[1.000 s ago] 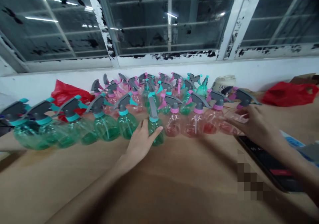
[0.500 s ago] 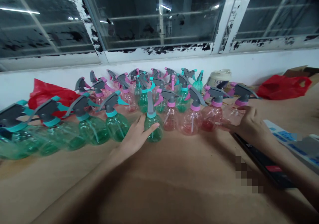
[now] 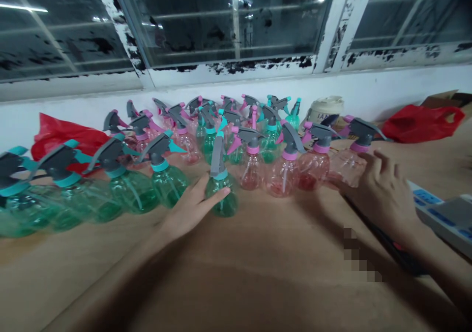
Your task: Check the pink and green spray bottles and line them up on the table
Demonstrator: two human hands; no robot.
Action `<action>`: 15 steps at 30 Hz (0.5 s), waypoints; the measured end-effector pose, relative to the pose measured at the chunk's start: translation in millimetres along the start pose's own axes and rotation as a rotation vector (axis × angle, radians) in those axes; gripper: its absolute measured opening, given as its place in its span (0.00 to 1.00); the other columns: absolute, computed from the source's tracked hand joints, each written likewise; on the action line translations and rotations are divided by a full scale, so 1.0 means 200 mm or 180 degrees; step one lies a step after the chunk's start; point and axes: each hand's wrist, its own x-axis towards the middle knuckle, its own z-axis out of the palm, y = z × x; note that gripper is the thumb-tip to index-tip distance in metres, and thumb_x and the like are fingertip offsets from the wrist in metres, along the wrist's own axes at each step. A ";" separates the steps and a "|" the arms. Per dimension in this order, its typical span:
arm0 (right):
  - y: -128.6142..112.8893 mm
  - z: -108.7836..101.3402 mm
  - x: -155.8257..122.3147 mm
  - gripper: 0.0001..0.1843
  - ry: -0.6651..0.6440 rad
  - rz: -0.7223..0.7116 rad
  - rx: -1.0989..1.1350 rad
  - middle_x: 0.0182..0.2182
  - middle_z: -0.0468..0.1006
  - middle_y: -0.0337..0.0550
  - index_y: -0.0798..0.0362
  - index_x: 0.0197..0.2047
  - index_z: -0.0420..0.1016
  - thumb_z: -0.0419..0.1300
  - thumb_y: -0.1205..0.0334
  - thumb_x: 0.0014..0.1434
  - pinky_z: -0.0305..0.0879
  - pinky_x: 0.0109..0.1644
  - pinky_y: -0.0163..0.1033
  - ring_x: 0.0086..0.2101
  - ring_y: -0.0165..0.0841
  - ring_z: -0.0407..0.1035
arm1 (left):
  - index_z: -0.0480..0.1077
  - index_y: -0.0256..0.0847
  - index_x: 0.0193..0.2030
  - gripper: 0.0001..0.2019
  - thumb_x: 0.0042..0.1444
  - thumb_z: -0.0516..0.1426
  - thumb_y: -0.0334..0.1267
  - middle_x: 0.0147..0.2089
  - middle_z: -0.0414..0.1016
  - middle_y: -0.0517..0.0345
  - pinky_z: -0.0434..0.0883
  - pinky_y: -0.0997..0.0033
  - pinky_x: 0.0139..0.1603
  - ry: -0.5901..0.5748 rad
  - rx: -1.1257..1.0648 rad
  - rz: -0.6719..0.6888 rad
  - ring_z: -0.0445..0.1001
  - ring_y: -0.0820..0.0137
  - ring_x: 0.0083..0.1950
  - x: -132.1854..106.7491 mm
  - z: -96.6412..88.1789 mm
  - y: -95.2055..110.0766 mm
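My left hand (image 3: 191, 204) is closed around a green spray bottle (image 3: 223, 201) with a grey and turquoise trigger head, its thumb across the front. This bottle tilts slightly near the middle of the front row. At the right end of the row stands a clear pink spray bottle (image 3: 346, 167) with a pink collar. Right beside it is my right hand (image 3: 387, 189), fingers bent and spread apart, thumb by the bottle's base; I cannot tell whether they touch. Other pink bottles (image 3: 282, 177) stand between my hands, and green bottles (image 3: 134, 192) line the left side.
More spray bottles crowd behind the front row against the white wall. Red plastic bags (image 3: 424, 124) lie at both sides. A white tub (image 3: 326, 106) is at the back. A dark flat box (image 3: 372, 226) and a grey-white device (image 3: 450, 216) lie on the brown tabletop (image 3: 250, 273) at right.
The green bottle in my left hand has shifted a little left and nearer, and leans more. My right hand has drawn slightly right, its fingers spreading off the pink bottle, which stays put.
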 end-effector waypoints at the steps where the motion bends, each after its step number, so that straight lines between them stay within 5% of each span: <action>1: -0.02 -0.03 -0.02 0.38 0.0188 -0.0012 0.0060 0.56 0.65 0.74 0.65 0.58 0.61 0.59 0.43 0.55 0.65 0.43 0.53 0.50 0.59 0.64 | 0.64 0.50 0.57 0.20 0.61 0.52 0.53 0.55 0.72 0.59 0.63 0.56 0.58 -0.0023 0.0010 -0.0042 0.70 0.56 0.56 -0.02 -0.01 0.00; 4: -0.12 -0.11 -0.09 0.29 0.0532 -0.0635 0.0701 0.51 0.70 0.68 0.61 0.54 0.65 0.57 0.47 0.59 0.64 0.49 0.54 0.49 0.54 0.66 | 0.65 0.50 0.56 0.20 0.60 0.53 0.54 0.51 0.74 0.59 0.67 0.55 0.54 -0.0054 0.0075 -0.0184 0.72 0.55 0.52 -0.08 -0.04 0.00; 8: -0.36 -0.15 -0.13 0.13 -0.0010 -0.2035 0.1588 0.41 0.77 0.55 0.56 0.45 0.71 0.53 0.57 0.63 0.65 0.48 0.48 0.44 0.44 0.70 | 0.66 0.48 0.53 0.21 0.58 0.54 0.55 0.43 0.76 0.59 0.71 0.57 0.46 0.0029 0.0118 -0.0383 0.75 0.56 0.43 -0.13 -0.05 -0.05; 15: -0.70 -0.11 0.04 0.24 -0.0072 -0.1292 0.1639 0.44 0.74 0.63 0.67 0.51 0.68 0.51 0.52 0.63 0.64 0.48 0.52 0.45 0.50 0.66 | 0.64 0.48 0.55 0.22 0.58 0.54 0.55 0.46 0.75 0.58 0.70 0.57 0.47 0.0087 0.0080 -0.0393 0.74 0.56 0.46 -0.15 -0.05 -0.07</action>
